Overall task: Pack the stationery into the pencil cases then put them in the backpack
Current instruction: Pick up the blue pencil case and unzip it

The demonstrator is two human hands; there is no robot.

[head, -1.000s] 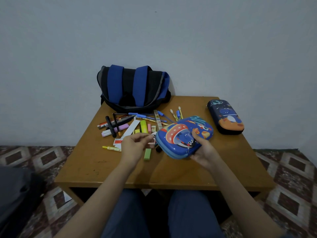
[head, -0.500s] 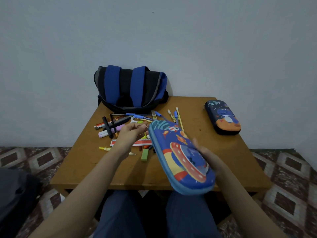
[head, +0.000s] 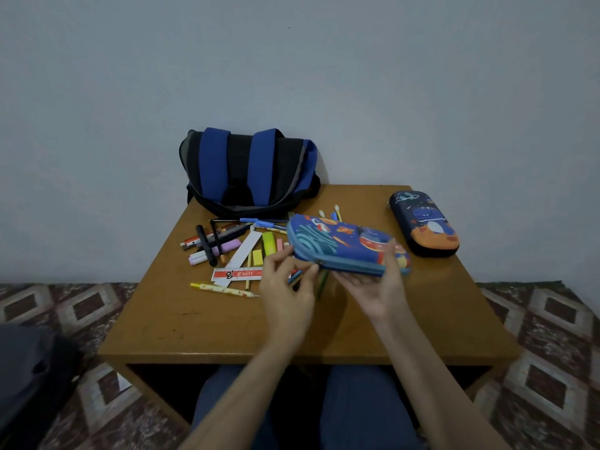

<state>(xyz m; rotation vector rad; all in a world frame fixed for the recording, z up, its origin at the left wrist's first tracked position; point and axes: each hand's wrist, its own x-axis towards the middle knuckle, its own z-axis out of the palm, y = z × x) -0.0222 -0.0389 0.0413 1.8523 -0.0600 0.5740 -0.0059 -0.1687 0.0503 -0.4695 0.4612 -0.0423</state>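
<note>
Right now the blue pencil case (head: 344,246) is held above the table (head: 227,319), over its middle and just right of the loose stationery (head: 233,248). The right hand (head: 373,287) cradles it from beneath, fingers curled under the base and thumb hooked over the top. The left hand (head: 285,287) pinches the case's near-left corner, thumb and forefinger closed at the zip (head: 319,262).

The step in hand looks like opening the case. To do it well, the right hand should grip firmly and keep the case level. The left can then draw the pull along the seam and round the corners in one smooth run, without tugging outward.

The dark pencil case (head: 423,222) lies shut at the far right, well apart, and the backpack (head: 250,170) sits at the far edge.

The pull itself is too small to make out, so whether the fingertips have it or only the edge is unclear. Some pens are hidden behind the case and hands. Whether the backpack is open cannot be told.
</note>
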